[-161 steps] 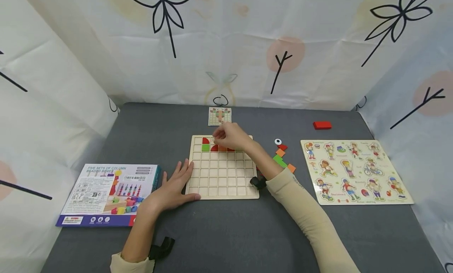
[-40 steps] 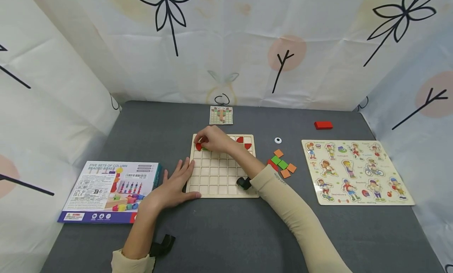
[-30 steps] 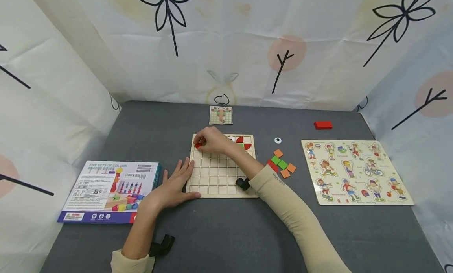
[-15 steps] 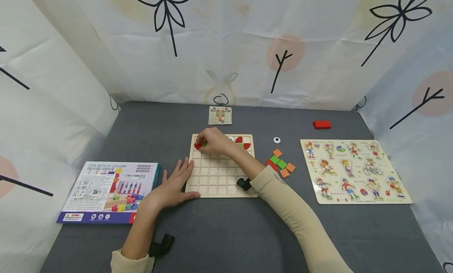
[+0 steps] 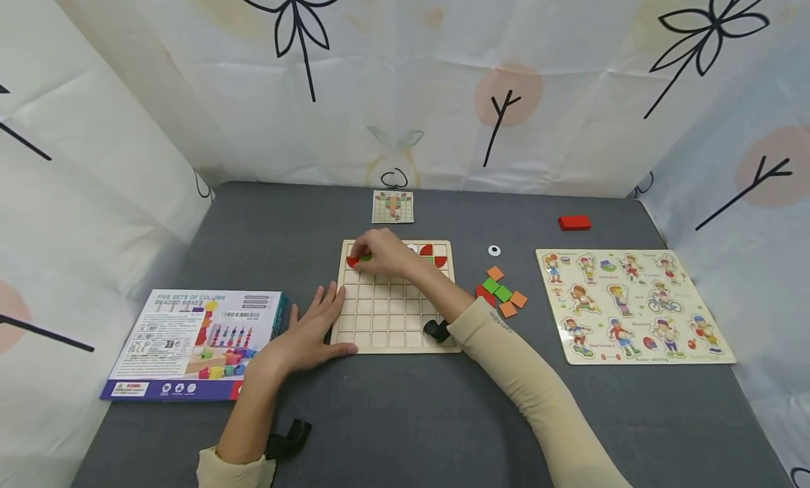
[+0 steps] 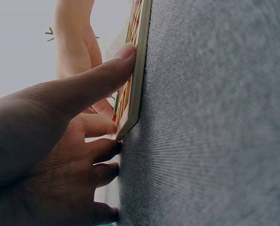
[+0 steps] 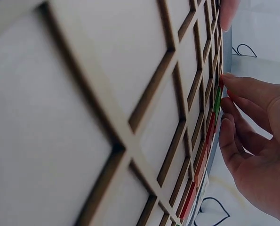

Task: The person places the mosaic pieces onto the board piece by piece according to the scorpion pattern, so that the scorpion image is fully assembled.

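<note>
A wooden grid board (image 5: 395, 319) lies at the table's middle. My left hand (image 5: 306, 340) rests with spread fingers along its left side; in the left wrist view the thumb (image 6: 100, 77) presses the board's near edge. My right hand (image 5: 382, 252) reaches over the far-left cells, fingertips pinching a red quarter-circle tile (image 5: 352, 262) in the leftmost column. Beside that tile, a green square (image 5: 365, 259) shows partly under the fingers. Red quarter-circles, including a red tile (image 5: 441, 261), sit at the board's far right. The right hand covers much of the far rows.
A pattern card (image 5: 392, 208) lies behind the board. Orange, green and red tiles (image 5: 503, 293) and a white ring-shaped disc (image 5: 494, 250) lie to its right. Farther right are a picture puzzle board (image 5: 633, 309) and a red block (image 5: 574, 223). A box (image 5: 193, 344) lies at left.
Since the oldest frame, my right hand has moved left over the board, and a red tile left the loose group. Over the last second it has barely shifted. My left hand stays put.
</note>
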Demonstrator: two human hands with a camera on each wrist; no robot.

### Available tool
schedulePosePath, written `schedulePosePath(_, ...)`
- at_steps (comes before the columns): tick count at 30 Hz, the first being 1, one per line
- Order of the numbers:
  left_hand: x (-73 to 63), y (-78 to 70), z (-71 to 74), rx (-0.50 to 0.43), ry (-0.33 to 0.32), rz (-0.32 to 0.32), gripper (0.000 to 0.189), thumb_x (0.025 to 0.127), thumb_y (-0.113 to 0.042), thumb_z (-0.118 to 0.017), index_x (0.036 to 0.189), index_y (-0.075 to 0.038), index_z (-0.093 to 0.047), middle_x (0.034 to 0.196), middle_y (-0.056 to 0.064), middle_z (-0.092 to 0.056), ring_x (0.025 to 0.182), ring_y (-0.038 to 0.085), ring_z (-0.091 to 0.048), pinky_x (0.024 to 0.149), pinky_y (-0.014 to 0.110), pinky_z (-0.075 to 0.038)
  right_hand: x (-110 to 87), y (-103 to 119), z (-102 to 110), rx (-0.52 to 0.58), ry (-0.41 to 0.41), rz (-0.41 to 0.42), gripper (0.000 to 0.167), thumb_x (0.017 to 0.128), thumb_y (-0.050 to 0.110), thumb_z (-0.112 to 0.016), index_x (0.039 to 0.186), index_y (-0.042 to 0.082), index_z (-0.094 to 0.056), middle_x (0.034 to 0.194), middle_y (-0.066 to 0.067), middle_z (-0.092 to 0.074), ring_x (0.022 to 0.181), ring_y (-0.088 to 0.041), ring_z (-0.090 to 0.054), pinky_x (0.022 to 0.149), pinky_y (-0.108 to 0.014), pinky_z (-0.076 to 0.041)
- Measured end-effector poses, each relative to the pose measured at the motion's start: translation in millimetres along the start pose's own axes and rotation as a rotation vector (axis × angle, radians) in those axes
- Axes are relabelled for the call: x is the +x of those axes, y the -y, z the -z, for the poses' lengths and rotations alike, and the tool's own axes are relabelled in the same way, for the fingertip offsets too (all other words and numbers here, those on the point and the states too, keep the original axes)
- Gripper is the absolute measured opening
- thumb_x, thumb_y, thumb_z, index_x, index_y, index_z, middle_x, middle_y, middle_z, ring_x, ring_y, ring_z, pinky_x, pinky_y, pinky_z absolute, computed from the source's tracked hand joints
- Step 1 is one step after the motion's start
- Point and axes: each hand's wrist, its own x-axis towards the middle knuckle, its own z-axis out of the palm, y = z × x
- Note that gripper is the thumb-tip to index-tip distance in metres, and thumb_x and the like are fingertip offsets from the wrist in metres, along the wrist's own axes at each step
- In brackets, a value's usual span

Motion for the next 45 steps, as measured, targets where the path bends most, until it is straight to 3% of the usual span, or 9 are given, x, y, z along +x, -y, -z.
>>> schedulePosePath(11, -0.9, 0.1, -1.3, -0.008, -0.015, -0.006, 0.111, 0.096, -0.042, -0.083, 0.173, -0.001, -0.014, 0.183, 0.024, -0.002, 0.169, 0.051, 0.005, 0.122, 0.087, 0.01, 1.2, 1, -1, -0.002, -0.002, -0.023, 0.02, 0.099, 0.013, -0.079, 0.116, 0.004, -0.082, 0.114, -0.011, -0.083, 0.104, -0.023, -0.075, 0.093, -0.033, -0.061)
schedulePosePath(19, -0.7, -0.3, -0.2, -0.011, -0.008, -0.002, 0.111, 0.097, -0.045, -0.081, 0.174, -0.004, -0.013, 0.183, 0.022, -0.001, 0.17, 0.049, 0.005, 0.122, 0.087, 0.011, -11.2, -3, 9, 0.021, -0.024, -0.017, 0.018, 0.1, 0.014, -0.078, 0.115, 0.005, -0.082, 0.114, -0.011, -0.082, 0.109, -0.025, -0.075, 0.097, -0.038, -0.062)
schedulePosePath(25, 3.6, 15.0, -9.2, -0.016, -0.051, -0.047, 0.117, 0.093, -0.061, -0.079, 0.175, -0.009, -0.014, 0.184, 0.02, -0.003, 0.171, 0.046, 0.006, 0.122, 0.087, 0.013, -35.5, -13, 22, 0.043, -0.047, -0.018, 0.021, 0.1, 0.014, -0.078, 0.119, 0.005, -0.081, 0.119, -0.011, -0.082, 0.115, -0.028, -0.073, 0.099, -0.039, -0.062)
schedulePosePath(29, 6.3, 19.1, -12.3, 0.02, -0.059, -0.031, 0.117, 0.093, -0.063, -0.078, 0.175, -0.009, -0.015, 0.184, 0.019, -0.004, 0.172, 0.046, 0.003, 0.124, 0.086, 0.01, -55.0, -21, 31, 0.072, -0.064, -0.022, 0.022, 0.1, 0.014, -0.078, 0.119, 0.004, -0.081, 0.119, -0.011, -0.081, 0.111, -0.028, -0.073, 0.094, -0.039, -0.062)
schedulePosePath(38, -0.9, 3.2, -2.3, -0.036, -0.024, -0.012, 0.114, 0.094, -0.049, -0.083, 0.174, -0.005, -0.015, 0.183, 0.022, -0.002, 0.17, 0.048, 0.006, 0.122, 0.086, 0.014, -102.6, -44, 55, 0.089, -0.09, -0.058, 0.026, 0.098, 0.013, -0.08, 0.121, 0.0, -0.079, 0.118, -0.016, -0.081, 0.103, -0.033, -0.075, 0.088, -0.043, -0.063)
schedulePosePath(45, 7.7, 15.3, -10.9, 0.022, -0.044, -0.007, 0.118, 0.092, -0.057, -0.082, 0.175, -0.008, -0.014, 0.185, 0.017, -0.003, 0.172, 0.044, 0.005, 0.125, 0.084, 0.012, -145.4, -63, 72, 0.059, -0.089, -0.109, 0.026, 0.098, 0.012, -0.08, 0.121, 0.001, -0.079, 0.116, -0.016, -0.08, 0.095, -0.027, -0.074, 0.084, -0.037, -0.061)
